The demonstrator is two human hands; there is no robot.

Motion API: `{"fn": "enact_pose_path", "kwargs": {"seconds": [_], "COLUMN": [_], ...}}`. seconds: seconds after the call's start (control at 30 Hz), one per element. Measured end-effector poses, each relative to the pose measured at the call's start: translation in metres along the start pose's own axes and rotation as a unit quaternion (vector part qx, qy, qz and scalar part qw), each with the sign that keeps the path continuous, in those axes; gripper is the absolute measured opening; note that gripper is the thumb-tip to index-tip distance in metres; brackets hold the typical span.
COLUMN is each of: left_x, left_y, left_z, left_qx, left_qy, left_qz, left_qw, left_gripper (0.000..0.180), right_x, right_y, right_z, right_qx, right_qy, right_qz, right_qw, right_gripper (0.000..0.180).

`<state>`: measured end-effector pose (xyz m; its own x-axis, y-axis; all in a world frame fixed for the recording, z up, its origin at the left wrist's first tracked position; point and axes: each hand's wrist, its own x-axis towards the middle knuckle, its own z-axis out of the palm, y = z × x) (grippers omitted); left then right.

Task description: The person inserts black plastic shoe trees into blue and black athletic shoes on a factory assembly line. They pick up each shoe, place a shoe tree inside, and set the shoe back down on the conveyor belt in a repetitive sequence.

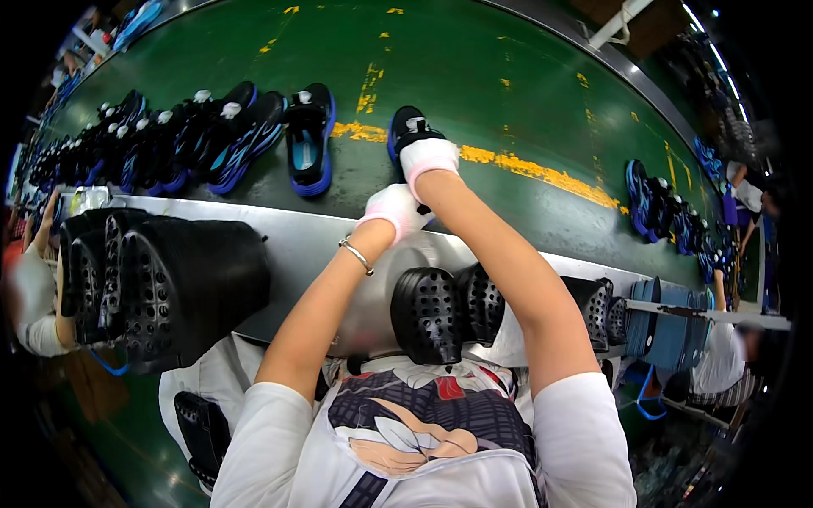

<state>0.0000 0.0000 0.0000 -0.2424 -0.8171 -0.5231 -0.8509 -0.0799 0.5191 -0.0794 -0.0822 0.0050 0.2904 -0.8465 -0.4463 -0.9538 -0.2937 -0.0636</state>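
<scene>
A black sneaker (410, 121) with a blue-purple sole sits on the green belt in front of me, toe pointing away. My right hand (429, 158), in a white glove with a pink cuff, is closed over the middle of the shoe, its fingers mostly hidden. At the heel end, my left hand (395, 208), gloved alike, grips the shoe low down, close below the right hand. Just left of them, another black and blue sneaker (310, 140) with a light blue insole rests on the belt, white stuffing by its tongue.
A long row of similar sneakers (241, 140) runs along the belt to the left; more sneakers (650, 203) stand at right. Black perforated shoe-shaped forms (427, 315) lie before my body. Larger black perforated pieces (195, 275) fill the metal ledge (292, 229) at left. Other people work both sides.
</scene>
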Motion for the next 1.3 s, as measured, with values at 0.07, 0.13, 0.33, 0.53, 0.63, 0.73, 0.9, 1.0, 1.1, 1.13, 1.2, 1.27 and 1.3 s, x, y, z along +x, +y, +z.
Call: {"fn": "enact_pose_path", "kwargs": {"seconds": [0.07,0.13,0.33,0.53,0.63,0.73,0.9,1.0,1.1,1.13,1.2,1.27,1.3], "left_x": [0.002,0.017,0.013,0.018,0.014,0.016,0.031,0.032,0.042,0.057,0.059,0.058,0.062], "left_y": [0.010,-0.043,-0.013,-0.017,-0.011,-0.007,-0.041,-0.020,-0.035,-0.067,-0.052,-0.031,-0.036], "left_z": [0.010,0.003,0.009,0.016,0.014,0.025,0.025,0.012,-0.008,-0.018,-0.032,-0.031,-0.028], "left_qx": [0.040,0.098,0.077,0.078,0.072,0.003,-0.001,0.049,0.060,0.062,0.013,-0.020,-0.027], "left_qy": [0.014,0.086,0.082,0.114,0.090,0.152,0.210,0.151,0.203,0.184,0.090,0.045,0.045], "left_qz": [0.050,0.115,0.038,0.022,-0.001,0.079,0.196,0.180,0.169,0.144,0.103,0.075,0.075], "left_qw": [0.998,0.985,0.993,0.990,0.993,0.985,0.958,0.971,0.963,0.970,0.991,0.996,0.996], "left_gripper": [0.043,0.046,0.035,0.035,0.038,0.038,0.034,0.035,0.043,0.043,0.040,0.036,0.035], "right_x": [-0.008,-0.042,0.004,-0.008,-0.031,-0.035,-0.084,-0.121,-0.153,-0.161,-0.172,-0.183,-0.185], "right_y": [0.015,-0.033,-0.009,-0.009,-0.002,0.021,0.062,0.135,0.206,0.227,0.286,0.337,0.363], "right_z": [0.018,-0.041,0.003,0.005,-0.010,0.002,-0.037,-0.054,-0.059,-0.059,-0.045,-0.030,-0.021], "right_qx": [-0.020,-0.126,-0.016,-0.055,0.007,-0.012,0.008,-0.011,0.024,0.022,0.012,0.028,0.014], "right_qy": [0.097,-0.002,0.134,0.129,0.096,0.054,0.115,0.134,0.149,0.164,0.183,0.201,0.189], "right_qz": [0.041,-0.029,0.000,-0.014,-0.022,-0.044,-0.039,0.023,0.141,0.165,0.230,0.292,0.312], "right_qw": [0.994,0.992,0.991,0.990,0.995,0.997,0.993,0.991,0.978,0.972,0.956,0.935,0.931], "right_gripper": [0.047,0.057,0.041,0.025,0.028,0.025,0.028,0.023,0.026,0.026,0.025,0.024,0.022]}}
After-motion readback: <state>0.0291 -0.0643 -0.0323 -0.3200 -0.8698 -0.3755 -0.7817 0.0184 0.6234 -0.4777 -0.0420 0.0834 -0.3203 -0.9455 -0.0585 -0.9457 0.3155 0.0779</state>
